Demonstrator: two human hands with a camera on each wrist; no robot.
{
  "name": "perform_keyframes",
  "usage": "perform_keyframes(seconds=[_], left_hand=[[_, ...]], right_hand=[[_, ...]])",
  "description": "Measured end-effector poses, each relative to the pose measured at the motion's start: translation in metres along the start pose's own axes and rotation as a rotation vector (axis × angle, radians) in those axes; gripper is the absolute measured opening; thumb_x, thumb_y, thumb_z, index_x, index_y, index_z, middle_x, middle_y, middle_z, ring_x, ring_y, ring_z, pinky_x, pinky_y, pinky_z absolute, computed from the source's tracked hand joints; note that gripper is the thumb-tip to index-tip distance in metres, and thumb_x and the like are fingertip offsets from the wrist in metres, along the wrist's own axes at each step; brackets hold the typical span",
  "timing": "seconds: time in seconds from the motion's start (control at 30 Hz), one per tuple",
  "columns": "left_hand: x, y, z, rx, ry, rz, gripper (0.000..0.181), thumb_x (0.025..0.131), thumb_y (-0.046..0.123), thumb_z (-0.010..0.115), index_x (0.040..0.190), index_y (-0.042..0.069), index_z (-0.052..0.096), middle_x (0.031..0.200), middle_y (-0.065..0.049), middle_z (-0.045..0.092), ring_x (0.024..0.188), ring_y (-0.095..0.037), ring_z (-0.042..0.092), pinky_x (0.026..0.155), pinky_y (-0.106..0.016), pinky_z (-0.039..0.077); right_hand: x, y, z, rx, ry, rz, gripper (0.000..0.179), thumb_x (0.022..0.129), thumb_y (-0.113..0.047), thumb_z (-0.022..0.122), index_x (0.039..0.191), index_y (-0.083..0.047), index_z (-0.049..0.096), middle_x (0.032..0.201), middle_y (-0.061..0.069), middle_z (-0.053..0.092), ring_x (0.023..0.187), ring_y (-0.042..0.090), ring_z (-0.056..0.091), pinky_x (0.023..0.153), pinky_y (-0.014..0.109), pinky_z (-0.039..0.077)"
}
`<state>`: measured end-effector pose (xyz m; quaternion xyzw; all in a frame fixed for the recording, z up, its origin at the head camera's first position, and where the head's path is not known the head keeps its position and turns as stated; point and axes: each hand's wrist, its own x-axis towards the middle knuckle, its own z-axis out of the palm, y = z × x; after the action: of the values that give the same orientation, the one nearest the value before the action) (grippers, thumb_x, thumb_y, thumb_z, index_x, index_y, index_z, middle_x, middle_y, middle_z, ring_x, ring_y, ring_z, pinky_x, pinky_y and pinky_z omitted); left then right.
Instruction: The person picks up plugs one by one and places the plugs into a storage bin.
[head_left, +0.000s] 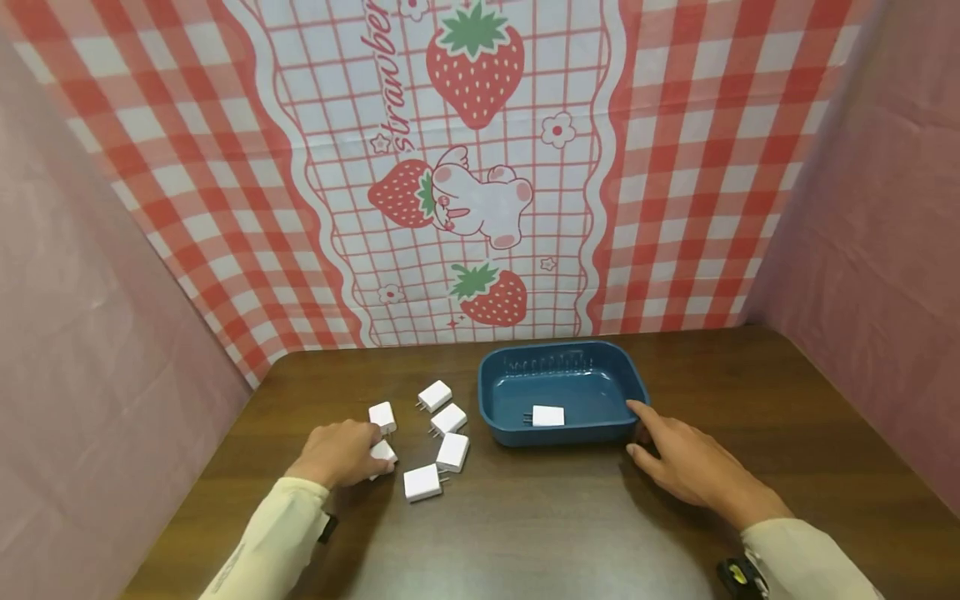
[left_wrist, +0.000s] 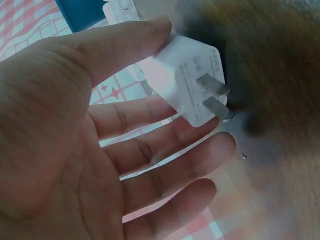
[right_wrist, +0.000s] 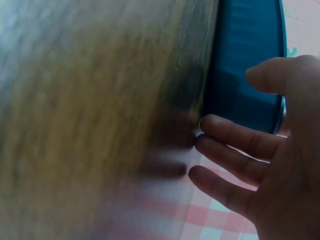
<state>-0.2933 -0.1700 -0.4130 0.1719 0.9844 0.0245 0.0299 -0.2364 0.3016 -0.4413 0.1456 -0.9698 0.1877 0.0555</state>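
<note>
My left hand (head_left: 341,454) pinches a white plug-in charger (left_wrist: 187,80) between thumb and fingers at the table's left. Its two flat metal prongs face away from the palm in the left wrist view. Just behind this hand lies another white charger (head_left: 382,416), and several more, such as the nearest charger (head_left: 423,482), are scattered to its right. A blue plastic basket (head_left: 517,435) stands at the back middle, with one charger (head_left: 548,416) lying inside. At the basket's right front corner is my right hand (head_left: 682,462), index finger on the rim, fingers extended and gripping nothing.
The brown wooden table (head_left: 525,517) meets a strawberry-print checked cloth (head_left: 480,192) at the back. Pink cloth walls rise on the left (head_left: 97,333) and right (head_left: 877,250).
</note>
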Motion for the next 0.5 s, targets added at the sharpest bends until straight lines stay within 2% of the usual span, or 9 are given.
perform_keyframes(seconds=[0.23, 0.37, 0.5], left_hand=[[0.000, 0.004, -0.006, 0.010, 0.041, 0.005, 0.027, 0.081, 0.043, 0.078, 0.082, 0.020, 0.063, 0.069, 0.005, 0.056, 0.063, -0.015, 0.051, 0.055, -0.042, 0.043], [0.004, 0.008, -0.008, 0.005, 0.049, 0.007, 0.028, 0.082, 0.044, 0.077, 0.087, 0.019, 0.066, 0.070, 0.004, 0.058, 0.064, -0.014, 0.052, 0.055, -0.041, 0.042], [0.009, 0.012, -0.008, -0.005, 0.087, 0.003, 0.033, 0.082, 0.047, 0.077, 0.093, 0.018, 0.069, 0.072, 0.003, 0.060, 0.062, -0.015, 0.052, 0.053, -0.039, 0.041]], right_hand=[[0.002, 0.000, 0.000, 0.002, -0.025, 0.007, 0.063, 0.095, -0.027, 0.068, 0.147, -0.002, 0.042, 0.101, 0.000, 0.065, 0.095, 0.021, 0.063, 0.083, 0.054, 0.051], [0.000, 0.001, 0.000, 0.004, -0.006, -0.001, 0.063, 0.094, -0.027, 0.068, 0.147, -0.003, 0.042, 0.102, 0.000, 0.066, 0.096, 0.022, 0.064, 0.083, 0.054, 0.051], [-0.001, 0.002, 0.001, 0.004, 0.019, -0.011, 0.063, 0.093, -0.027, 0.069, 0.146, -0.003, 0.043, 0.100, -0.001, 0.066, 0.095, 0.021, 0.064, 0.083, 0.053, 0.051]])
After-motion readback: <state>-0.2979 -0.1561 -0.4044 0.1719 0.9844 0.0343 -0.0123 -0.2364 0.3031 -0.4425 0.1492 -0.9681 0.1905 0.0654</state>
